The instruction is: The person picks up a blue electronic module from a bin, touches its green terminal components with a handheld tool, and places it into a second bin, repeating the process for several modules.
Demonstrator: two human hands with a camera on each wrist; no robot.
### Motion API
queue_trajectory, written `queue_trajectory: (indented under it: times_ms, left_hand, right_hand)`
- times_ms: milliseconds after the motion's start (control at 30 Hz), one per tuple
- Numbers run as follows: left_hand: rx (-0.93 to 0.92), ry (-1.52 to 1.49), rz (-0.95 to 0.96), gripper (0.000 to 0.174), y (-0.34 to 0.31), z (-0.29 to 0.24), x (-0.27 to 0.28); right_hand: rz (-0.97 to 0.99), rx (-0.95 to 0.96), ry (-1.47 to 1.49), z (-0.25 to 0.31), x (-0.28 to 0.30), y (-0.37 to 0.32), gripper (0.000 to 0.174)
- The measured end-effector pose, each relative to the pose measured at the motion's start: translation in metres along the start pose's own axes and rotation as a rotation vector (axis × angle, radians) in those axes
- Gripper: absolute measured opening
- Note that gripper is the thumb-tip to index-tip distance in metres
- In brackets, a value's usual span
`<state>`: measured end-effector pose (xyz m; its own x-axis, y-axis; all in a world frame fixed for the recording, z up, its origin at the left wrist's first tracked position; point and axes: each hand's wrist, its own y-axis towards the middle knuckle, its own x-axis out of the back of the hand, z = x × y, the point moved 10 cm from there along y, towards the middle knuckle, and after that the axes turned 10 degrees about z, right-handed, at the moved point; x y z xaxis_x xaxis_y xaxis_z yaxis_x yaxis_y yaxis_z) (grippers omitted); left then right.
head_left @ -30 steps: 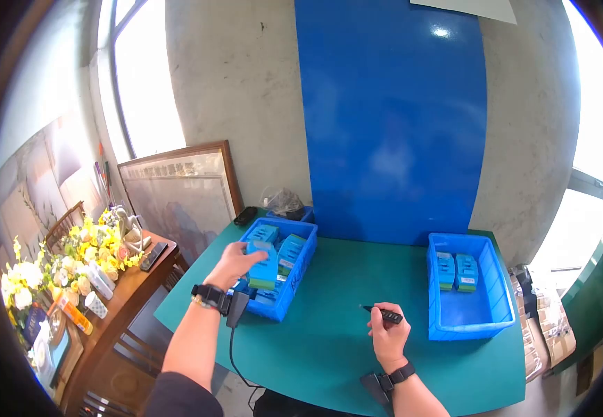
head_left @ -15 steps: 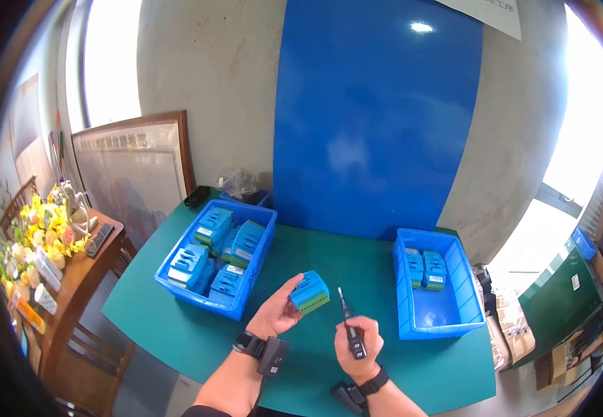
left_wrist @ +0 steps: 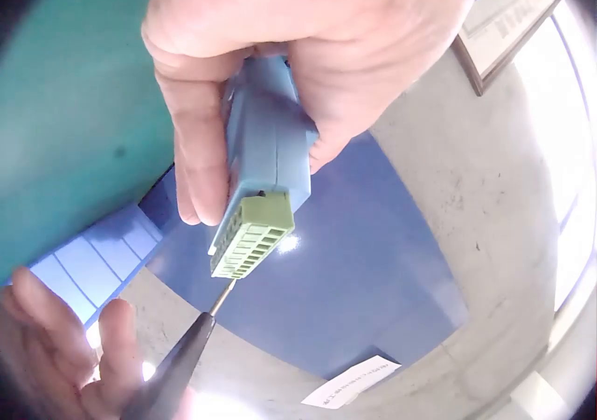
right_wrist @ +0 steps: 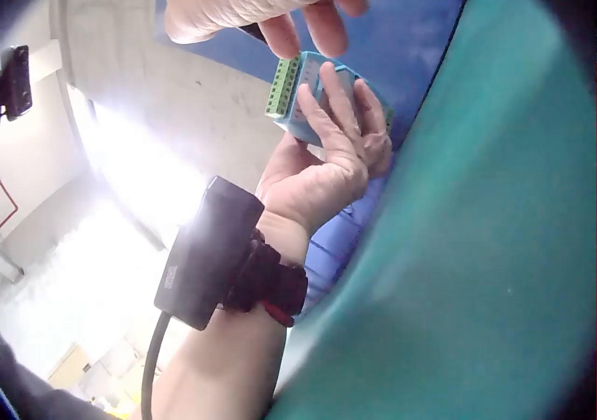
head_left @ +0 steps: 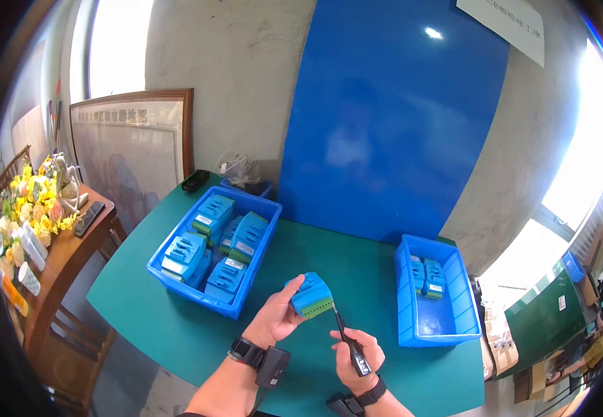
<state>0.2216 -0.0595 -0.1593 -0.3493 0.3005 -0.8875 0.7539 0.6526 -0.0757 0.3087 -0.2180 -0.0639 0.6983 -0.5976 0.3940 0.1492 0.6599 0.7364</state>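
My left hand (head_left: 272, 320) grips a blue module (head_left: 310, 292) with a green terminal block (left_wrist: 250, 239) along one edge, thumb on one side and fingers on the other. My right hand (head_left: 364, 354) holds a slim black screwdriver (head_left: 344, 329). Its metal tip (left_wrist: 223, 296) meets the lower end of the terminal block in the left wrist view. Both hands are above the green table (head_left: 329, 243), between two blue bins. From the right wrist, the module (right_wrist: 322, 89) shows its row of terminals, while the screwdriver is mostly hidden behind the right hand.
The left blue bin (head_left: 274, 221) contains several similar modules. Two more lie in the right blue bin (head_left: 438, 338). A small container with a plastic bag (head_left: 241, 172) and a black object (head_left: 195, 181) sit at the back left. A wooden side table (head_left: 57, 267) bears flowers.
My left hand has brought a module from the left bin to the table's middle. The screwdriver has turned upward, and its tip has come to the terminal block.
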Motion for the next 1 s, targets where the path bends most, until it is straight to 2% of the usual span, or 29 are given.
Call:
queue_trajectory:
  times_ms: [100, 233, 400, 533, 800, 900, 967, 1000]
  left_hand:
    - [-0.018, 0.006, -0.009, 0.036, 0.001, 0.000, 0.003]
    - [-0.022, 0.003, -0.038, 0.038, 0.004, 0.006, 0.013]
    - [-0.017, -0.006, -0.038, 0.039, -0.002, 0.006, 0.004]
    - [-0.021, -0.013, -0.048, 0.040, 0.000, 0.006, 0.012]
    - [-0.051, -0.039, -0.028, 0.045, 0.000, 0.005, 0.010]
    - [-0.069, 0.028, -0.036, 0.047, -0.001, 0.001, 0.008]
    - [-0.087, 0.154, -0.050, 0.047, -0.005, -0.004, 0.002]
    - [-0.094, 0.216, -0.056, 0.047, -0.006, -0.005, 0.000]
  right_hand:
    - [0.027, -0.024, 0.020, 0.001, -0.003, 0.002, 0.020]
    - [0.110, 0.151, -0.015, 0.029, -0.010, 0.012, 0.019]
    - [0.110, 0.062, 0.057, 0.025, -0.010, 0.011, 0.021]
    - [0.123, 0.084, -0.022, 0.029, -0.009, 0.008, 0.018]
    - [0.165, 0.013, 0.055, 0.012, -0.020, 0.002, 0.014]
    - [0.091, -0.140, 0.135, -0.009, -0.018, -0.002, 0.016]
    - [0.052, -0.348, 0.355, -0.027, -0.015, -0.006, 0.010]
    - [0.028, -0.379, 0.405, -0.033, -0.012, -0.005, 0.011]
